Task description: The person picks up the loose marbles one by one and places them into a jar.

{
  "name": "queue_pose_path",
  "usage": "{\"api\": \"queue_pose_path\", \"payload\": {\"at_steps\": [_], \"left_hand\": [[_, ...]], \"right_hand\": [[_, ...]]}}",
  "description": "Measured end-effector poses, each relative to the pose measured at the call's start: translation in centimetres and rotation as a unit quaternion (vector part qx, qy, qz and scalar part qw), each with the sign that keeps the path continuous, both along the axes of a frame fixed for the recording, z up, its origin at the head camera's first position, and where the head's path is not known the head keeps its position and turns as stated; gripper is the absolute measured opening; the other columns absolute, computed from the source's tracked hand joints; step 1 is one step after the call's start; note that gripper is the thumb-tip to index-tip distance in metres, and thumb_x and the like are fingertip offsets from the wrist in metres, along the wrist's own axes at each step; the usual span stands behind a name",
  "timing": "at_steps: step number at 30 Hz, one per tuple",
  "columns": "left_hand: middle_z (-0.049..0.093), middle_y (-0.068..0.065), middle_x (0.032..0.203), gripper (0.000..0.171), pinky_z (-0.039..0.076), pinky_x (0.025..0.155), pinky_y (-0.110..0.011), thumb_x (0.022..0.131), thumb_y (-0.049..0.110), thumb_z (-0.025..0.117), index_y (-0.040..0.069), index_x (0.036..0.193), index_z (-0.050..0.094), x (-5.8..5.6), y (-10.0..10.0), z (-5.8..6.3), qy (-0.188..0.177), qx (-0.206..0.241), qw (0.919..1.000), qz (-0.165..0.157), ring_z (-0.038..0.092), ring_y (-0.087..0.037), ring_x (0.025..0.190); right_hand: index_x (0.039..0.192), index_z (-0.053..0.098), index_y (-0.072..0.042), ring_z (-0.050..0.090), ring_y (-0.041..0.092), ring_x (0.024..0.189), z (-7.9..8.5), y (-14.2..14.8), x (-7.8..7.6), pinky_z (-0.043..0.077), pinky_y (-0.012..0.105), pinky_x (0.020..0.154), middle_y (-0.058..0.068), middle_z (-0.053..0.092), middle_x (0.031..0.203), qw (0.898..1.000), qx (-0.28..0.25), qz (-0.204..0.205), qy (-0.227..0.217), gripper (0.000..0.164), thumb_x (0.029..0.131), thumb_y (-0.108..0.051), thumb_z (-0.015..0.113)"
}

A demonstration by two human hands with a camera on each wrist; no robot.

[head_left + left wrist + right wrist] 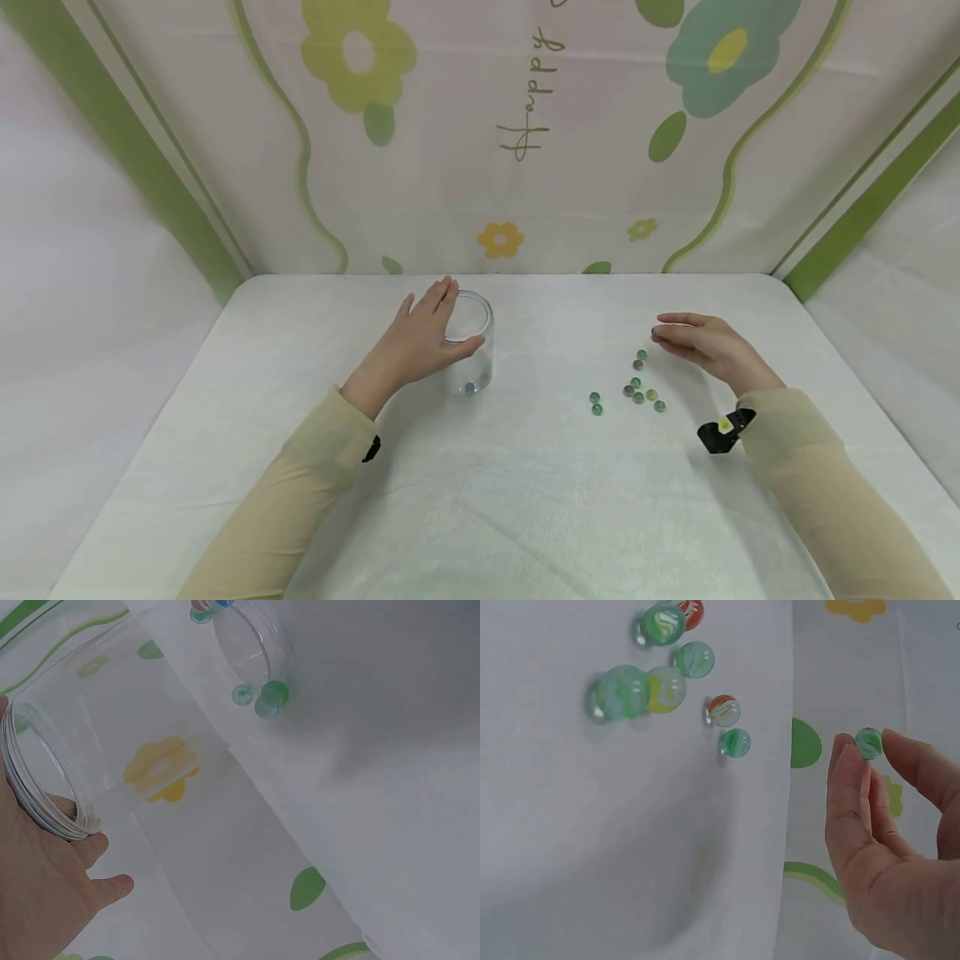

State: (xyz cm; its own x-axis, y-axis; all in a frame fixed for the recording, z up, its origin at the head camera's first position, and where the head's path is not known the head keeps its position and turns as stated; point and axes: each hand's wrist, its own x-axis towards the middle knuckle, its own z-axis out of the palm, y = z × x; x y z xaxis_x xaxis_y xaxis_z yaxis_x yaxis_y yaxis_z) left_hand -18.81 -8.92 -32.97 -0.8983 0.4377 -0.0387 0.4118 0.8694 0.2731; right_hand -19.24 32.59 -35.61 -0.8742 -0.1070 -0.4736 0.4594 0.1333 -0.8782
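A clear jar [486,367] stands upright on the white table, with several marbles [242,694] at its bottom. My left hand [420,337] holds the jar at its rim, thumb on the near side and fingers towards the far side. In the left wrist view, part of this hand [45,877] shows against the rim. My right hand [708,346] pinches one green swirled marble [869,743] between thumb and fingertips, raised off the table. Below and left of it lie several loose glass marbles [638,397], mostly green, some with red or yellow swirls.
Two green marbles [596,403] lie together, left of the main group and right of the jar. A white cloth covers the table [480,500]. Behind its far edge hangs a flower-printed curtain [450,183]; pale fabric walls stand at both sides.
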Motion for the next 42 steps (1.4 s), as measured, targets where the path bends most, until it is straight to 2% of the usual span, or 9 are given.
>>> {"api": "queue_pose_path", "payload": {"at_steps": [7, 14, 21, 28, 35, 42], "left_hand": [[0.01, -0.012, 0.162, 0.09, 0.011, 0.12, -0.055, 0.093, 0.062, 0.041, 0.002, 0.153, 0.011, 0.0, 0.0, 0.1, 0.001, -0.001, 1.0, -0.002, 0.013, -0.026, 0.15], [0.01, -0.013, 0.162, 0.092, 0.012, 0.12, -0.055, 0.092, 0.061, 0.043, 0.001, 0.153, 0.011, 0.1, 0.0, 0.2, 0.002, 0.0, 1.0, -0.001, 0.013, -0.026, 0.15], [0.011, -0.012, 0.162, 0.09, 0.012, 0.121, -0.054, 0.093, 0.062, 0.042, 0.002, 0.153, 0.011, 0.0, -0.1, 0.2, 0.003, -0.001, 1.0, 0.0, 0.013, -0.025, 0.15], [0.01, -0.012, 0.162, 0.091, 0.011, 0.121, -0.054, 0.092, 0.062, 0.043, 0.002, 0.153, 0.011, 0.1, 0.0, 0.2, -0.002, 0.004, 1.0, 0.0, 0.012, -0.025, 0.151], [0.01, -0.011, 0.162, 0.091, 0.01, 0.121, -0.053, 0.092, 0.062, 0.043, 0.003, 0.153, 0.01, 0.3, 0.1, 0.2, -0.006, 0.009, 0.9999, 0.004, 0.012, -0.024, 0.151], [0.01, -0.011, 0.162, 0.092, 0.01, 0.121, -0.053, 0.092, 0.062, 0.043, 0.003, 0.153, 0.011, 0.3, 0.1, 0.2, -0.007, 0.009, 0.9999, 0.005, 0.013, -0.024, 0.15]], "right_hand": [[0.117, 0.046, -0.01, 0.067, -0.003, 0.086, 1.5, -1.8, -0.4, 0.053, 0.015, 0.084, -0.014, 0.069, 0.087, 0.999, -0.04, -0.005, 0.017, 0.029, 0.093, -0.013, 0.06], [0.121, 0.045, -0.007, 0.067, -0.001, 0.087, 3.4, -4.7, -0.9, 0.053, 0.015, 0.085, -0.011, 0.068, 0.088, 0.998, -0.055, 0.005, 0.031, 0.031, 0.094, -0.012, 0.059], [0.118, 0.048, -0.006, 0.068, 0.0, 0.084, 4.8, -7.9, -1.1, 0.053, 0.013, 0.082, -0.01, 0.068, 0.086, 0.996, -0.055, 0.019, 0.06, 0.025, 0.095, -0.008, 0.056], [0.126, 0.046, 0.0, 0.068, 0.0, 0.085, 5.4, -10.7, -1.3, 0.053, 0.014, 0.084, -0.009, 0.066, 0.09, 0.995, -0.048, 0.041, 0.082, 0.032, 0.096, -0.007, 0.054], [0.122, 0.05, -0.001, 0.069, 0.002, 0.083, 6.1, -13.9, -1.4, 0.054, 0.016, 0.085, -0.008, 0.067, 0.087, 0.994, -0.051, 0.053, 0.081, 0.028, 0.095, -0.006, 0.056], [0.133, 0.046, 0.005, 0.069, 0.002, 0.077, 6.3, -17.1, -1.4, 0.055, 0.017, 0.08, -0.009, 0.068, 0.08, 0.993, -0.041, 0.068, 0.084, 0.041, 0.094, -0.006, 0.056]]}}
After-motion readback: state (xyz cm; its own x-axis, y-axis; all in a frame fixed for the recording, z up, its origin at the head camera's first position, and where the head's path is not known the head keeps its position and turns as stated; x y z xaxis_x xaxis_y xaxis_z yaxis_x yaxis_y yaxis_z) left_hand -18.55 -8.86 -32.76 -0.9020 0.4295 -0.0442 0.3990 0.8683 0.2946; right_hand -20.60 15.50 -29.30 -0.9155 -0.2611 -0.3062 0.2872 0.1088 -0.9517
